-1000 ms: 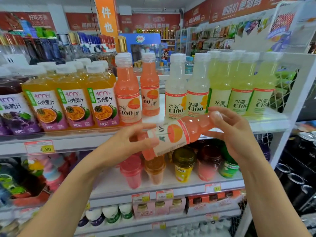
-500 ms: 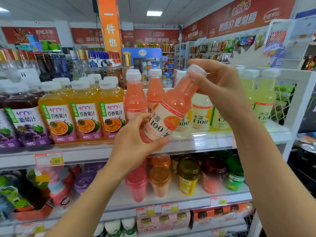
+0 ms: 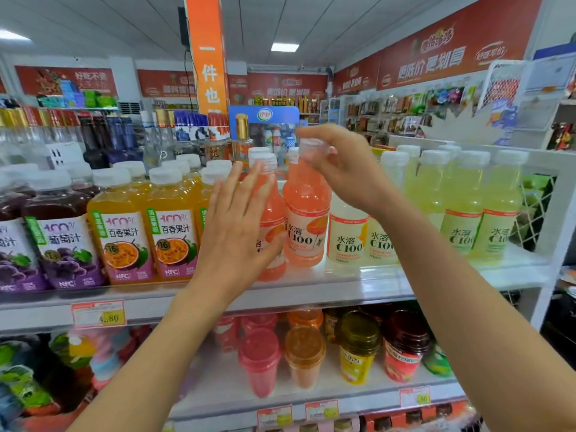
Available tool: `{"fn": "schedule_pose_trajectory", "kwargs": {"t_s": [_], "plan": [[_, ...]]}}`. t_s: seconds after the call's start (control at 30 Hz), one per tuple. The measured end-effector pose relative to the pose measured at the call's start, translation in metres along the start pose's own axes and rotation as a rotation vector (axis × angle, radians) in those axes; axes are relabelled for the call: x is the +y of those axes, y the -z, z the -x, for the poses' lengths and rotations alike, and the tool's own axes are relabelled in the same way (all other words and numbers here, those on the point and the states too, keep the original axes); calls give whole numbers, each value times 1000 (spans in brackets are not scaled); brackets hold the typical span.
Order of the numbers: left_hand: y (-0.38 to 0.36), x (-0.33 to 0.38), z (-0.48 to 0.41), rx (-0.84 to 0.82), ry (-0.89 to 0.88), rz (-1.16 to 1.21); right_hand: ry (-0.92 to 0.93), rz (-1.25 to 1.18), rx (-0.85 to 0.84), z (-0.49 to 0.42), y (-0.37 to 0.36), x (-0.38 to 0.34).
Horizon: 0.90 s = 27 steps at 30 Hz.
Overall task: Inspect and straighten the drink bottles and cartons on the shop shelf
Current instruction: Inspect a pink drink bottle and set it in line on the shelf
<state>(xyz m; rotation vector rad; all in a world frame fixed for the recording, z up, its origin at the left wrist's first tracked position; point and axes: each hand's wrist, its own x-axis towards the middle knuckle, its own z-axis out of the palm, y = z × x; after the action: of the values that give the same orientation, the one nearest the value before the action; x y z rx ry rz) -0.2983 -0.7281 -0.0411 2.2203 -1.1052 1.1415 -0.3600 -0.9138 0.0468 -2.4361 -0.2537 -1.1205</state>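
Observation:
A pink C100 bottle (image 3: 305, 226) stands upright on the white top shelf (image 3: 343, 285), its label facing me. My right hand (image 3: 339, 173) pinches its white cap from above. My left hand (image 3: 240, 226) is flat, with straight fingers against a second pink bottle (image 3: 272, 210) just to the left. To the right stand pale C100 bottles (image 3: 347, 235) and yellow-green ones (image 3: 458, 213).
Orange passion-fruit bottles (image 3: 121, 232) and purple grape bottles (image 3: 62, 244) fill the shelf's left part. Lidded cups (image 3: 258, 360) and jars (image 3: 358, 350) sit on the shelf below. A white wire side panel (image 3: 536, 210) closes the right end. Price tags (image 3: 98, 313) line the shelf edges.
The pink bottle, held tilted in both hands before, now stands upright on the shelf. My left hand let go of it and lies flat against the neighbouring bottle. The view rose.

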Motion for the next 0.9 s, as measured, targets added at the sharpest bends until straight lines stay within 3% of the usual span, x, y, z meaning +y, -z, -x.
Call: {"fn": "schedule_pose_trajectory", "kwargs": {"t_s": [0.43,0.57,0.7,0.9], "plan": [[-6,-18,-29,27,-57,-212,-71,344,-428,-34,13,-15],[-7,-21,-33,39,-66,-185,-96,317,-335,-65,17,-17],[-7,-25,-35,66,-65,-150,-226,426,-461,-100,3,-1],[-8,-28,-36,88,-76,-124,-502,398,-617,-128,-13,18]]}}
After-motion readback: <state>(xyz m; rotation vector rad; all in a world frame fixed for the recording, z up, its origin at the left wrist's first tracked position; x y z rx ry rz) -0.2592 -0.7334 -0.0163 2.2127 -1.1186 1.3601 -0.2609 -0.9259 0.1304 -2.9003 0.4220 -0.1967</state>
